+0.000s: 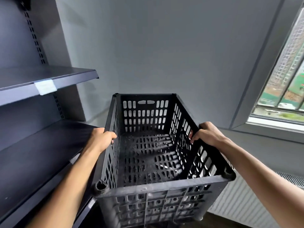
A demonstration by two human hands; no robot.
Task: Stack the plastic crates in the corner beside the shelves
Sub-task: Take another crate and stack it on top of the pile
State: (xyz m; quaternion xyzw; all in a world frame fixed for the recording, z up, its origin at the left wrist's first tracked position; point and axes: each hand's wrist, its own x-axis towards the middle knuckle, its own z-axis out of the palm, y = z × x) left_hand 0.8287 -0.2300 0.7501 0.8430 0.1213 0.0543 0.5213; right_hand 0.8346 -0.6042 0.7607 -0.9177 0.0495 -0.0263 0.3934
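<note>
A black slotted plastic crate (148, 185) fills the middle of the view, empty, its open top facing me. My left hand (101, 139) grips its left rim, fingers curled over the edge. My right hand (206, 133) grips the right rim the same way. The crate is in the corner between the dark shelves (32, 145) and the grey wall (164, 46). Another slotted crate wall shows directly beneath its near side, so it seems to sit on a lower crate; the floor under them is hidden.
Dark metal shelves stand close on the left, with a white label (45, 87) on the upper shelf edge. A window (284, 79) and its sill are on the right. A white radiator (238, 206) runs low along the right wall.
</note>
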